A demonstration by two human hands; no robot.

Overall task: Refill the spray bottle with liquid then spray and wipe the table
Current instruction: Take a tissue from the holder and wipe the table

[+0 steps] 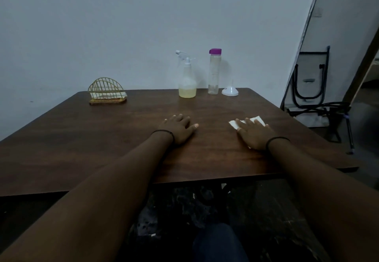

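- A gold wire napkin holder (pixel 106 93) stands at the upper left of the table (pixel 102 138), with white napkins lying in its base.
- The left hand (pixel 178 127) lies palm down near the middle of the frame, fingers spread flat on the wood, holding nothing.
- The spray bottle (pixel 187 79) stands upright at the far edge, above the left hand in the frame, with pale yellow liquid in its lower part and its white trigger head on.
- Just right of it stands a tall clear bottle (pixel 214 73) with a purple cap, nearly empty.
- A white funnel (pixel 230 91) sits mouth down beside that bottle.
- The right hand (pixel 253 133) lies flat at centre right, fingers spread, pressing a white tissue (pixel 235 124) against the table; the tissue's corners show past the fingertips.
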